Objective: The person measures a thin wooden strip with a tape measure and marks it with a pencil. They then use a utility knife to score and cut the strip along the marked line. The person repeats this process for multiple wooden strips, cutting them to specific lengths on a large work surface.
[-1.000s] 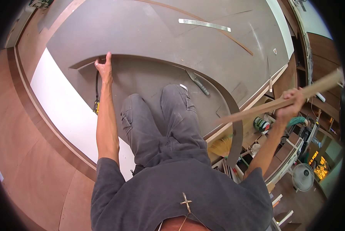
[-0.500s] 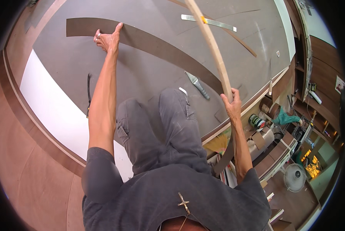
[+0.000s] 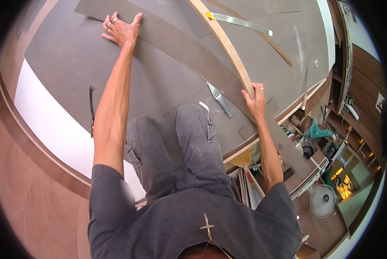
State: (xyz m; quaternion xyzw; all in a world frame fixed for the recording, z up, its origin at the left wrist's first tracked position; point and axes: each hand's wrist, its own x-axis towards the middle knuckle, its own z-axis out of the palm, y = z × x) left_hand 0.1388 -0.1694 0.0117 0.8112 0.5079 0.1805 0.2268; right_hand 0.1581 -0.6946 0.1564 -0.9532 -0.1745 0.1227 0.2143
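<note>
A long brown strip of thin sheet (image 3: 172, 39) runs slantwise over the grey-brown sheet surface (image 3: 68, 64). My left hand (image 3: 122, 33), with rings on it, rests spread on the strip's near edge toward its far left end. My right hand (image 3: 256, 102) is closed around the near end of a pale wooden batten (image 3: 226, 45), which lies along the strip's right side. A grey-handled cutter (image 3: 220, 101) is beside the strip, its blade tip at the edge. Beyond the batten are a metal ruler (image 3: 245, 24) and a narrow brown strip (image 3: 276, 46).
A white sheet edge (image 3: 51, 116) shows at left, near a black strap-like item (image 3: 91, 108). My knees (image 3: 193, 129) are on the surface. Past its right edge are a cluttered shelf with a green cloth (image 3: 318, 130), a straw brush (image 3: 241, 159) and a fan (image 3: 323, 200).
The brown strip, bowed before, now looks straighter and flatter. The batten has swung left against it in my right hand. My left hand has moved slightly farther away with its fingers more spread.
</note>
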